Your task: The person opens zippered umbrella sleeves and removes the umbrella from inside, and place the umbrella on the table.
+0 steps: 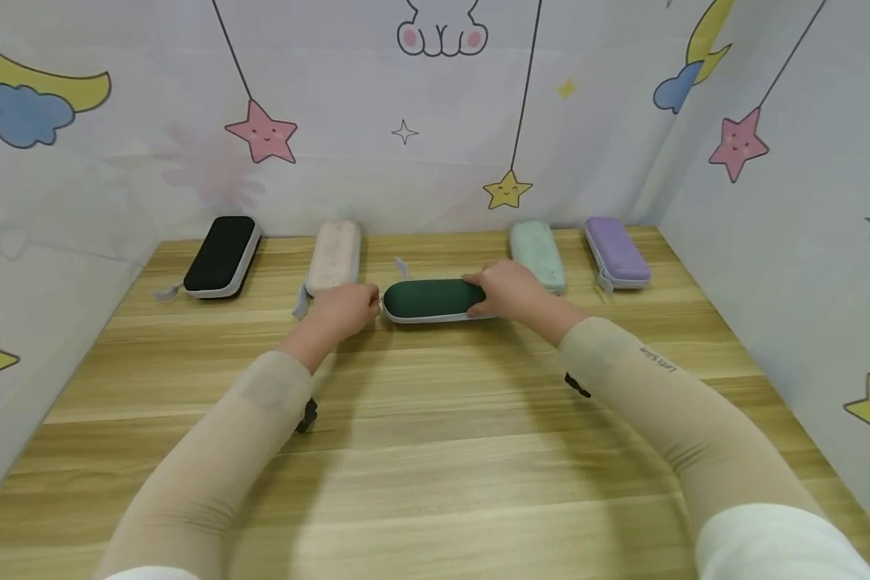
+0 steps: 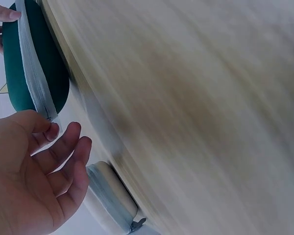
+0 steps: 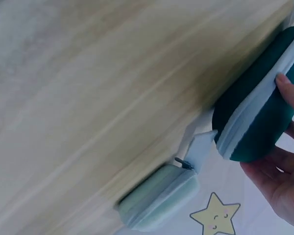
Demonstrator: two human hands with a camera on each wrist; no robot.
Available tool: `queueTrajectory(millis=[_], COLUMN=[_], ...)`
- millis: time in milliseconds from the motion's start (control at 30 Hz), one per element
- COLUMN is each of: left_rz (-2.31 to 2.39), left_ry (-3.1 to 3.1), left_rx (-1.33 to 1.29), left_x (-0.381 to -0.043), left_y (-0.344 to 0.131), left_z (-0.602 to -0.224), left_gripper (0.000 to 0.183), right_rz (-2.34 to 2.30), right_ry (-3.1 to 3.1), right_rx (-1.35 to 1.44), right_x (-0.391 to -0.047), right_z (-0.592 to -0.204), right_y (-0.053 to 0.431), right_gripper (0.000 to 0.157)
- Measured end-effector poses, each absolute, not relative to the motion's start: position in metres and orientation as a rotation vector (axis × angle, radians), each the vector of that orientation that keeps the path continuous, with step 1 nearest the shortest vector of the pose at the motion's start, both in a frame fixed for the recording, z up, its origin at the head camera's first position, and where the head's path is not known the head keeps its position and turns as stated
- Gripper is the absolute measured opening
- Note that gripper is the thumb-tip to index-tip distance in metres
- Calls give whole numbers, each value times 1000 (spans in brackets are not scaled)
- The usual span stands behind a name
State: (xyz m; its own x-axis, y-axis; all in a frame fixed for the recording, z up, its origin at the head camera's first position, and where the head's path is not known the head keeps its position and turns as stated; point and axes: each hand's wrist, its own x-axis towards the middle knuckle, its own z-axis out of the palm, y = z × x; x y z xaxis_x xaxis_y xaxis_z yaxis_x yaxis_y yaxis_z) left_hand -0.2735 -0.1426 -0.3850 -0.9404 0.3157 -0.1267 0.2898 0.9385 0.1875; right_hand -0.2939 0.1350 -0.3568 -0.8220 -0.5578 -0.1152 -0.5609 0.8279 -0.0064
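A dark green zip case [image 1: 435, 298] with a pale zipper band lies lengthwise in front of me, near the back of the table. My right hand [image 1: 513, 292] grips its right end, thumb on the near side; in the right wrist view, the thumb [image 3: 290, 93] presses beside the zipper band. At the other end, my left hand [image 1: 343, 311] pinches a small part at the end of the zipper with thumb and index finger. Those fingers mostly hide what they pinch. In the left wrist view, the left hand's [image 2: 34, 171] other fingers are loosely bent.
Along the back wall stand a black case [image 1: 221, 254], a pale pink case [image 1: 335, 254], a mint case [image 1: 538, 251] and a purple case [image 1: 618, 251]. A grey tab [image 1: 402, 267] shows behind the green case. Patterned cloth walls [image 1: 435, 105] border the wooden table [image 1: 435, 451].
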Motion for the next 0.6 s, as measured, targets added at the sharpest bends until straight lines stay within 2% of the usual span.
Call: queueTrajectory(millis=[267, 600], left_rz=[215, 222], left_ry=[2925, 2932], left_rx=[548, 532], left_x=[-266, -264], left_y=[-143, -142], left_z=[-379, -381], left_gripper=[20, 23], right_rz=[58, 160], right_ry=[2951, 3019], right_rx=[-910, -885], right_x=[-288, -285], right_z=[-359, -370], right_y=[135, 131], right_gripper=[64, 63])
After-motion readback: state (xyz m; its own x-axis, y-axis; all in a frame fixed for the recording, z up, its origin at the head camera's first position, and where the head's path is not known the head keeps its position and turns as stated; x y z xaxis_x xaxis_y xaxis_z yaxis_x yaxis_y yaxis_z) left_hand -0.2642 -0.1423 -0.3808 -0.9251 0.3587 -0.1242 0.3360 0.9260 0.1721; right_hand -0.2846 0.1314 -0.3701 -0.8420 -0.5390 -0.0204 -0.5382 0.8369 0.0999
